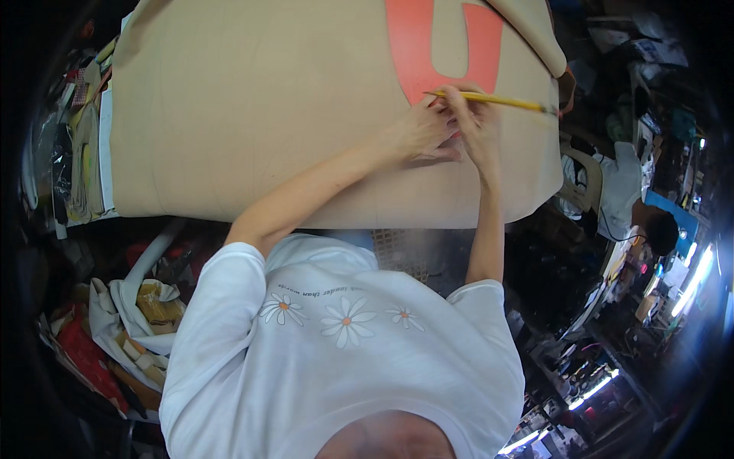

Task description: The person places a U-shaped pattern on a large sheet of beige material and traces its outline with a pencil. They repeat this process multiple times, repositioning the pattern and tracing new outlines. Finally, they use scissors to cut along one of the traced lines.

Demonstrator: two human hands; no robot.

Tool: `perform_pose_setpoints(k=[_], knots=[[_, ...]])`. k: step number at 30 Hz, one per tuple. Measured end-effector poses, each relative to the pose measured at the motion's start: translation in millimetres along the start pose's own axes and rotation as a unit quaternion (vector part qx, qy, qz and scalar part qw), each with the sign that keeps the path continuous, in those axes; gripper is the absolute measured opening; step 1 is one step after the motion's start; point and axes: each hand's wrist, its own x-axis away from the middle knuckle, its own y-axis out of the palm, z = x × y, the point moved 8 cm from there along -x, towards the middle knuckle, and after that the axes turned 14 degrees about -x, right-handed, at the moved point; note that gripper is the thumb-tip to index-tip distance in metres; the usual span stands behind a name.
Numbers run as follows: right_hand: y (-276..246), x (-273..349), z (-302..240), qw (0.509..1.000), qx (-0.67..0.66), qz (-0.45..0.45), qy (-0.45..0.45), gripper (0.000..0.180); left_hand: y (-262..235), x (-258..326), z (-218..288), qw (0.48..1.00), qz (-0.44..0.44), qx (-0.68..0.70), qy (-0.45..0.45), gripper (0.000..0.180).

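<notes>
A beige sheet of leather-like material (252,99) is spread over the table. On its far right part lies a red U-shaped pattern piece (409,46), with its curved end toward me. My left hand (422,131) rests on that near end, thumb stretched out over the sheet and its other fingers partly hidden behind my right hand. Closed round a yellow pencil (508,100), my right hand (475,126) is right beside the left one. The pencil lies almost level, its tip pointing left over the red piece's lower edge.
A fold of the sheet (531,30) lies at the far right corner. Folded papers and materials (84,153) stack along the left edge. Bags and scraps (138,321) sit below left. A dark, cluttered area with a white draped cloth (618,187) lies to the right.
</notes>
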Motion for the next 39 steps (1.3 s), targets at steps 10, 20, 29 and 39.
perform_pose_setpoints(k=[10,20,29,39], knots=[[48.0,-88.5,29.7,0.988,0.081,-0.128,-0.008,0.030,-3.4,2.2,1.0,0.997,-0.061,-0.016,-0.032,0.073],[63.1,-238.7,21.8,0.973,0.149,-0.067,-0.160,0.040,22.6,2.0,3.8,0.999,-0.043,-0.018,-0.021,0.073],[-101.0,-80.6,30.5,0.925,0.180,0.301,-0.150,0.042,-29.5,45.7,-90.4,0.818,0.254,0.320,-0.404,0.064],[-42.1,-49.6,46.3,0.947,0.030,0.257,-0.190,0.035,-10.5,36.5,-125.7,0.654,0.172,0.614,-0.406,0.050]])
